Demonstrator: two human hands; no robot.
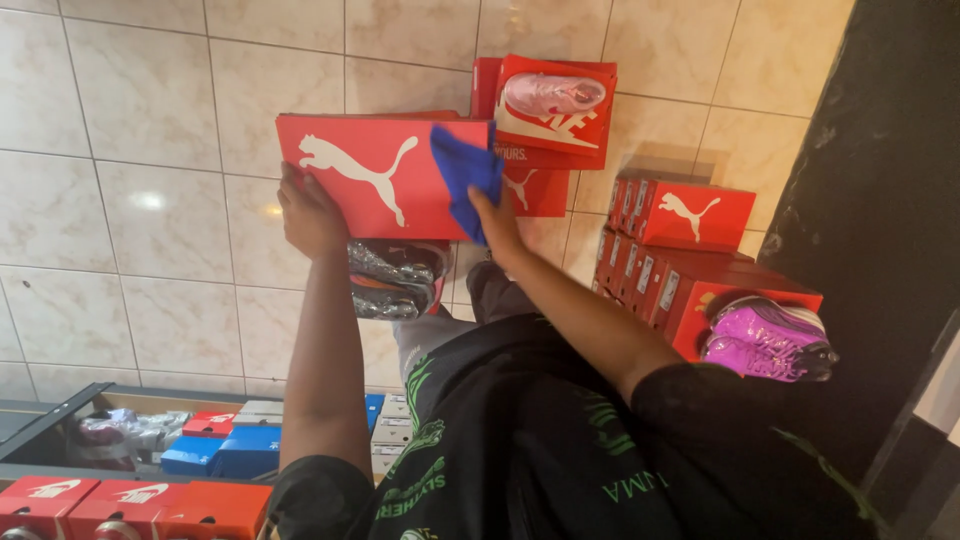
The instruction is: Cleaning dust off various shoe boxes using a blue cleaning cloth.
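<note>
We held a red shoe box (375, 175) up over the tiled floor (130, 200). Our left hand (312, 215) gripped its left end. Our right hand (497, 222) pressed a blue cloth (464, 172) on its right end, fingers closed on the cloth. We thought the box could slip and fall, because only one hand truly held it. We counted one box in our hands, one cloth, one pink shoe (553, 93) on a box stack, and one purple shoe (768, 340) on another stack.
</note>
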